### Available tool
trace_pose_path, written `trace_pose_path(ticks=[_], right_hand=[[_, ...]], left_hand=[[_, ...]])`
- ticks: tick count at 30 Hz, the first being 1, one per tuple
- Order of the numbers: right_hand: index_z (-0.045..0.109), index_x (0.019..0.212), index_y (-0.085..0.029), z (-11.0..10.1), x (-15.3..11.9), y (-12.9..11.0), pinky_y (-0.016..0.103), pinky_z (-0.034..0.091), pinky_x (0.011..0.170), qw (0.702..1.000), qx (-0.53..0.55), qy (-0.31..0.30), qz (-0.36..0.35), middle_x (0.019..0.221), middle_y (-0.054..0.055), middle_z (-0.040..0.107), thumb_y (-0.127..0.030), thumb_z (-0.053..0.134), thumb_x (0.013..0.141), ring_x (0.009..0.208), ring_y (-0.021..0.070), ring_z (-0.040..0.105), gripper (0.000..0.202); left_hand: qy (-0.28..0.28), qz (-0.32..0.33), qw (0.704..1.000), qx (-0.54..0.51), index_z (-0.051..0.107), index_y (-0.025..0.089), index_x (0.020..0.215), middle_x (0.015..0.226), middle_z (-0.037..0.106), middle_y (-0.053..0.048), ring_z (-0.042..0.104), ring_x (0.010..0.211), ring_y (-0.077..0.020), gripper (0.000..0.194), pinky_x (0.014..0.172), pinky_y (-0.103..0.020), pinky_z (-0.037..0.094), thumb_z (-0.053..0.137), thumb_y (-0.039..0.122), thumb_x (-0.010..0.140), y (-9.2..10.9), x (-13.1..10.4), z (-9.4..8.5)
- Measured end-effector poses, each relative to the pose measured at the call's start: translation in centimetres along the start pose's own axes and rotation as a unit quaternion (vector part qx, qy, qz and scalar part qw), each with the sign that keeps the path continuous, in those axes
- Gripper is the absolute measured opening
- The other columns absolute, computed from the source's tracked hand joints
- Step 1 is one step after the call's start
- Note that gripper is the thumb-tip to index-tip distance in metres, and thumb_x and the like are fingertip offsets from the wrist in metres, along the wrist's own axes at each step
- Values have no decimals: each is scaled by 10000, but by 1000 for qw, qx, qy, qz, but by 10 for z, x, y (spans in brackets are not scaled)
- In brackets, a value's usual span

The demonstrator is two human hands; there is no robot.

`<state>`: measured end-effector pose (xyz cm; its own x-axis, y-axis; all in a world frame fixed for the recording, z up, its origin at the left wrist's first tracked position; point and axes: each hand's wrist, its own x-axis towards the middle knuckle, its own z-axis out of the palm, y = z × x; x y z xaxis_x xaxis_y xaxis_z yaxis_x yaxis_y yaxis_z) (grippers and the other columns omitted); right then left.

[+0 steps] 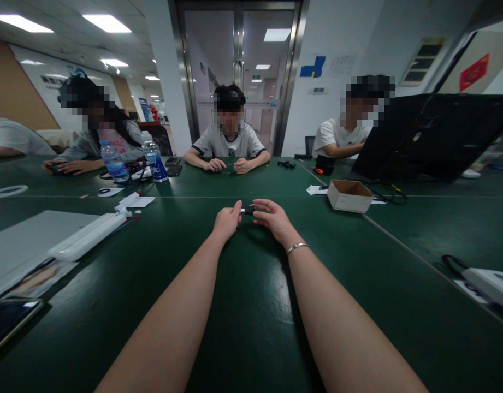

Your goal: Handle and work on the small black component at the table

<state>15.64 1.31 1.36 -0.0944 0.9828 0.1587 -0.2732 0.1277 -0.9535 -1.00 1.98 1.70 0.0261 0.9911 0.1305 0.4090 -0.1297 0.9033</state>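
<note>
A small black object with a short silver-white part at its left end [248, 210] is held just above the dark green table, between my two hands. It is too small for me to tell its kind. My left hand [227, 223] is closed on the silver-white end, thumb raised on top. My right hand [276, 219], with a silver bracelet [297, 248] at the wrist, curves its fingers around the black end from the right. Its fingertips meet the black part, though the exact contact is hard to make out.
A person [230, 142] sits opposite, hands on the table. Left stand two water bottles [155, 159], a long white case [87, 239] and a phone [13, 322]. To the right are an open cardboard box [349, 199], a black monitor [435, 136] and a white device [491, 284].
</note>
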Motion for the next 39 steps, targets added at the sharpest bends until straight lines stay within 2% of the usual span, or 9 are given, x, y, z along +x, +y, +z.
trace_pose_path(ticks=[4,8,14,21,28,32,39], right_hand=[[676,990,-200,-1,0,1,222,580,621,1000,4,0,-4,1035,53,692,-94,746,662,914,188,666,351],[689,972,-197,-1,1,2,213,581,608,1000,8,9,-5,990,47,694,-94,750,665,921,192,664,330],[692,950,-188,1,0,0,199,577,562,1000,11,25,11,946,40,692,-74,729,704,792,164,689,273],[676,945,-173,3,-1,-2,187,572,542,999,7,30,24,867,36,705,-84,729,741,724,151,695,229],[673,932,-172,3,-2,-3,181,570,539,999,6,31,29,823,30,709,-101,757,742,690,140,690,220],[671,919,-160,4,-2,-4,180,568,532,999,11,36,32,778,25,701,-89,739,756,662,136,688,190],[666,916,-162,4,-2,-4,180,569,537,998,10,40,38,773,24,700,-119,760,760,637,128,685,186]], left_hand=[[-4,-8,1000,-8,497,187,504,431,458,4,451,390,-125,609,469,-253,387,342,643,877,1,-1,0],[-11,-12,999,-42,528,176,576,481,490,9,463,412,-116,504,456,-238,393,375,544,885,-3,1,2],[-13,5,995,-96,546,167,657,556,511,2,466,463,-108,377,433,-214,406,441,465,862,-8,4,5],[-12,8,993,-115,564,165,696,605,513,-1,470,506,-106,270,409,-190,396,478,377,840,-4,2,4],[7,16,991,-133,623,172,808,658,538,-1,511,577,-119,181,418,-180,417,561,337,767,-4,1,3],[0,45,987,-154,646,173,867,695,547,1,519,607,-116,192,441,-176,429,590,269,710,-2,0,2],[0,51,983,-177,646,162,829,727,583,-16,527,607,-113,199,460,-180,416,638,327,718,3,-4,0]])
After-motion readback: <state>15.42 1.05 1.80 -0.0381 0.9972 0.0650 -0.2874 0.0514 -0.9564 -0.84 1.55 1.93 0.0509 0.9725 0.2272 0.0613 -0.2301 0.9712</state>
